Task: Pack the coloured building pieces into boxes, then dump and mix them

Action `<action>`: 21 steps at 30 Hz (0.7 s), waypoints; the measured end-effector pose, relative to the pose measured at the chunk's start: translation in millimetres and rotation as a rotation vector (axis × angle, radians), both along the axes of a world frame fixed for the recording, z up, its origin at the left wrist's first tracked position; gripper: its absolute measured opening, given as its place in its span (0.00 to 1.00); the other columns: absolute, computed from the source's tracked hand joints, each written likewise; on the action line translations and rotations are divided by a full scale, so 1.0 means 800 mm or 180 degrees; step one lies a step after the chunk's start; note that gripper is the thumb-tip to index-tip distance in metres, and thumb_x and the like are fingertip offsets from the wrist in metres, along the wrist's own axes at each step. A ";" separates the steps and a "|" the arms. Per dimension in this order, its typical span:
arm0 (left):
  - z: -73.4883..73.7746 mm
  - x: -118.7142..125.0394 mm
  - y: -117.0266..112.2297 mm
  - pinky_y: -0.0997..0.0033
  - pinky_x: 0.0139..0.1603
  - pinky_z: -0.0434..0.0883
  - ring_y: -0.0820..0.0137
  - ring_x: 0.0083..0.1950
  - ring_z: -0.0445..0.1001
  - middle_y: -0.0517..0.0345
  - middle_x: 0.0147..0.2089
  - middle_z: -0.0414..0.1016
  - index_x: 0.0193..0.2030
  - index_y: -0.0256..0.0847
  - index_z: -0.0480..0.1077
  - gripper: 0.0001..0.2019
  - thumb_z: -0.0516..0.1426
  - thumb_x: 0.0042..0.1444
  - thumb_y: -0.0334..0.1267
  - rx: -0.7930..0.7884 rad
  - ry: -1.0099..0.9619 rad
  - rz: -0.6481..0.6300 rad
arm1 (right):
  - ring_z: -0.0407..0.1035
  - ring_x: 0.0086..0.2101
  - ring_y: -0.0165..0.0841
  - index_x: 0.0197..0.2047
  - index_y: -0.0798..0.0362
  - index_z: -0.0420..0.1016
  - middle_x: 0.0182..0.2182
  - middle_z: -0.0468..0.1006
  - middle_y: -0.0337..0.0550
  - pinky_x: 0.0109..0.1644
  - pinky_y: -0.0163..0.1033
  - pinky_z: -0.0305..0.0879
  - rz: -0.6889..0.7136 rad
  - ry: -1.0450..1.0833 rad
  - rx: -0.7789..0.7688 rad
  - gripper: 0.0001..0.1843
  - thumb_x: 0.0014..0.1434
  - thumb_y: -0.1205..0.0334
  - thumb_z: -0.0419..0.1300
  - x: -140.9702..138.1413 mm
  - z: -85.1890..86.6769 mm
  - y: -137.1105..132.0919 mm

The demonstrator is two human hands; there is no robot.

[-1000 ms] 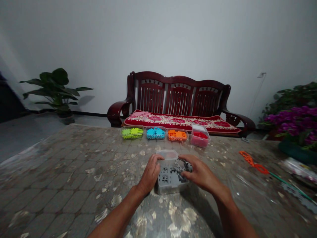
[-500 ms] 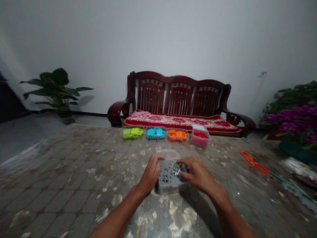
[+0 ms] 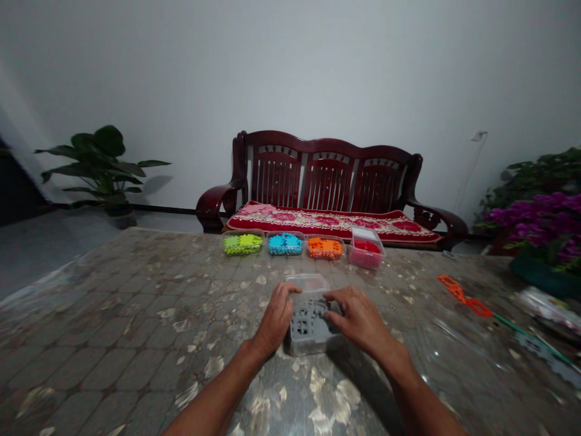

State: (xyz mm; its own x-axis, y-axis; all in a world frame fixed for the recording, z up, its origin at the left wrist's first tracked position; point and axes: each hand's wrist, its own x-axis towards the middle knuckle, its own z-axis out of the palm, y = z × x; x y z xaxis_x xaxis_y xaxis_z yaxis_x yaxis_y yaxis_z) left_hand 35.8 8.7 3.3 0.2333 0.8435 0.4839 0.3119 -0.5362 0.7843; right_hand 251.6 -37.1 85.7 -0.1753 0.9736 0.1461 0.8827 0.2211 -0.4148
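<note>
A clear plastic box (image 3: 308,346) filled with flat grey interlocking plastic pieces (image 3: 305,324) sits on the table in front of me. Its hinged lid (image 3: 309,281) stands open at the far side. My left hand (image 3: 278,315) grips the box's left wall, fingers curled over the rim near the back corner. Over the right part of the box is my right hand (image 3: 356,315). Its thumb and index finger are apart, with tips at the grey pieces and nothing visibly pinched between them. The remaining fingers are partly hidden.
Clear boxes of green pieces (image 3: 243,244), blue pieces (image 3: 285,244), orange pieces (image 3: 325,247) and red pieces (image 3: 365,249) line the far table edge. Right of me lie a joined orange shape (image 3: 465,298) on a green stem, a clear plastic bag (image 3: 454,345) and a pot of purple flowers (image 3: 544,227).
A grey piece that stood tilted by my right fingers now lies level with the others in the box. My right hand has shifted slightly; the left stays on the box.
</note>
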 end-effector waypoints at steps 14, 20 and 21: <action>0.002 0.001 -0.001 0.55 0.61 0.69 0.60 0.55 0.71 0.50 0.48 0.72 0.47 0.43 0.68 0.13 0.44 0.65 0.36 -0.0024 -0.0040 -0.0012 | 0.71 0.58 0.50 0.62 0.54 0.74 0.58 0.79 0.54 0.59 0.49 0.65 -0.0917 -0.0724 -0.0438 0.28 0.61 0.53 0.60 0.071 -0.021 0.023; 0.002 0.000 -0.001 0.55 0.62 0.69 0.61 0.56 0.71 0.50 0.49 0.72 0.47 0.44 0.67 0.13 0.44 0.65 0.36 -0.0002 -0.0021 -0.0014 | 0.73 0.55 0.51 0.60 0.50 0.77 0.55 0.81 0.53 0.56 0.49 0.66 -0.0882 -0.0805 -0.0437 0.28 0.57 0.53 0.62 0.058 -0.015 0.019; 0.002 0.000 -0.001 0.55 0.62 0.68 0.61 0.56 0.71 0.50 0.49 0.72 0.47 0.44 0.68 0.13 0.44 0.65 0.36 0.0002 -0.0019 -0.0020 | 0.73 0.55 0.52 0.60 0.51 0.77 0.55 0.81 0.54 0.56 0.50 0.66 -0.0873 -0.0803 -0.0424 0.28 0.57 0.53 0.62 0.056 -0.014 0.019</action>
